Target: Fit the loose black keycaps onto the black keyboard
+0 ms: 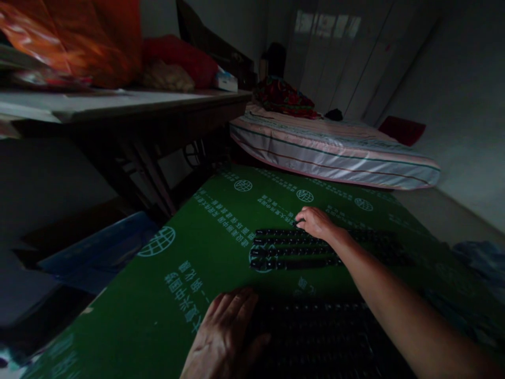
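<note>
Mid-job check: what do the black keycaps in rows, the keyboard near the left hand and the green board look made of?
Black keycaps: probably hard plastic; small glints suggest slight sheen.
Keyboard: likely dark plastic; too dim to judge its finish.
Green board: perhaps coated plywood, judging by its smooth, printed face; the core can't be confirmed.

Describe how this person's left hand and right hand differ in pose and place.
The left hand has its fingers extended; the right hand has its fingers curled into a pinch, with a small black piece at the fingertips.
The left hand is at the left side of the black keyboard; the right hand is farther off, by the rows of black keys.
Both are bare.
</note>
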